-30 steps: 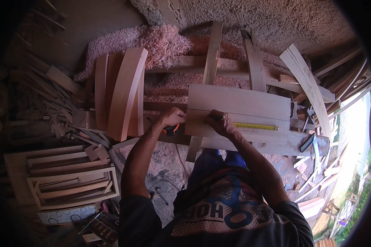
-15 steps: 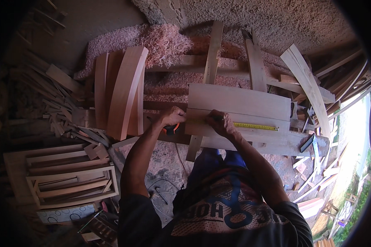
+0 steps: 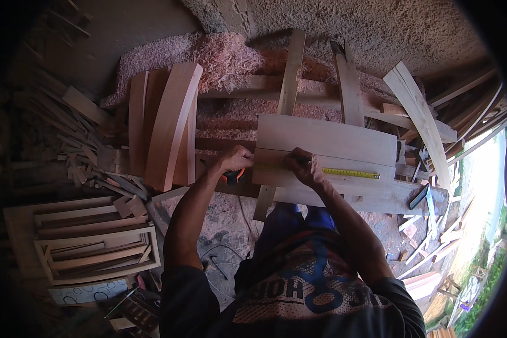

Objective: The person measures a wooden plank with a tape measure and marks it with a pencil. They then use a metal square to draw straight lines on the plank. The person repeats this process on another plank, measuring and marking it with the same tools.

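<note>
A pale wooden board (image 3: 327,133) lies across the bench in front of me, with more pale boards along its near side. The yellow blade of a tape measure (image 3: 352,173) stretches over the wood from left to right. My left hand (image 3: 236,159) is closed at the board's left edge, at the near end of the blade; the orange and black case (image 3: 232,177) shows just below it. Closed over the blade, left of the board's middle, my right hand (image 3: 305,167) pinches something small and dark that its fingers mostly hide.
Curved wooden pieces (image 3: 173,127) stand left of the board, and another curved piece (image 3: 419,115) leans at the right. Wood shavings (image 3: 225,62) are heaped behind the bench. Wooden frames (image 3: 98,253) sit at lower left. A dark-handled square (image 3: 419,196) rests at the bench's right end.
My right hand has shifted slightly right along the tape blade. My left hand and the boards stay where they were.
</note>
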A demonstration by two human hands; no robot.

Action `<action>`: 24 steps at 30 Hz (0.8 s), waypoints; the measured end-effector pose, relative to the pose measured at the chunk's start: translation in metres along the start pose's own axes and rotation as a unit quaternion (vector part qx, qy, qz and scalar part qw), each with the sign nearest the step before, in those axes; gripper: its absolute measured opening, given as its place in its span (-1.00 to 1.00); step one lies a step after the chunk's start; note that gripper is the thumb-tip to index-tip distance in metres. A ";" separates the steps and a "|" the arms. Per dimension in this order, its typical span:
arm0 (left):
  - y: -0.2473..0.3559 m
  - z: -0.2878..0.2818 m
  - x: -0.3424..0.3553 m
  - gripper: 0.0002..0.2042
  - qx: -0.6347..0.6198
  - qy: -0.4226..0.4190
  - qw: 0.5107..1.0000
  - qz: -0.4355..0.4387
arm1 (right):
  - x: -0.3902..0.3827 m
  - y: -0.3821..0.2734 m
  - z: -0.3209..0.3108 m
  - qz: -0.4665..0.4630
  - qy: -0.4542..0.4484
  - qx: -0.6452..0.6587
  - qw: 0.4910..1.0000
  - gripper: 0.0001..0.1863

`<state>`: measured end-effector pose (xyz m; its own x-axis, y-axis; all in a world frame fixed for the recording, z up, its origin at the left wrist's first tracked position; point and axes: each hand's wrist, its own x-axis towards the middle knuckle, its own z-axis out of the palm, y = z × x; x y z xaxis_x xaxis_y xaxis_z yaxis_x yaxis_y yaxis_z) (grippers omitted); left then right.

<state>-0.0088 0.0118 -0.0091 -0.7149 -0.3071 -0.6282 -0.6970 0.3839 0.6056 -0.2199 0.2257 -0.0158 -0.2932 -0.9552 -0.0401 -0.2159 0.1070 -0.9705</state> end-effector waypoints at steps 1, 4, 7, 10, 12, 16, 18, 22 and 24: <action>0.000 0.001 0.000 -0.76 0.001 0.000 1.000 -0.002 | -0.002 0.000 0.000 -0.012 0.006 -0.009 1.000 -0.84; 0.000 0.000 0.001 -0.73 -0.005 0.001 1.000 -0.005 | -0.002 -0.004 -0.004 -0.005 -0.025 -0.033 0.999 -0.85; -0.002 0.002 0.001 -0.73 -0.004 0.009 1.000 0.008 | -0.001 -0.005 -0.005 0.003 -0.023 -0.021 0.999 -0.85; -0.008 0.003 0.003 -0.73 -0.007 -0.003 1.000 0.000 | 0.000 -0.004 -0.004 0.002 -0.025 -0.007 1.000 -0.85; -0.009 0.003 0.004 -0.72 -0.006 -0.004 1.000 0.001 | 0.000 -0.004 -0.003 0.005 -0.030 -0.012 0.999 -0.86; -0.004 0.002 0.002 -0.71 0.003 0.003 1.000 0.002 | 0.001 -0.002 -0.004 0.004 -0.035 -0.015 0.999 -0.86; -0.001 0.001 -0.001 -0.76 0.003 0.007 1.000 0.013 | 0.001 -0.004 -0.004 0.003 -0.036 -0.025 0.999 -0.86; 0.005 -0.001 -0.003 -0.77 0.015 0.013 1.000 0.017 | 0.002 -0.006 -0.004 -0.011 -0.033 -0.031 0.999 -0.87; 0.005 -0.001 -0.004 -0.77 0.020 0.011 1.000 0.014 | 0.002 -0.007 -0.004 -0.007 -0.031 -0.032 0.999 -0.87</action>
<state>-0.0095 0.0137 -0.0033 -0.7361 -0.3142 -0.5995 -0.6735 0.4276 0.6029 -0.2222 0.2245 -0.0083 -0.2316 -0.9718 -0.0435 -0.2795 0.1093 -0.9539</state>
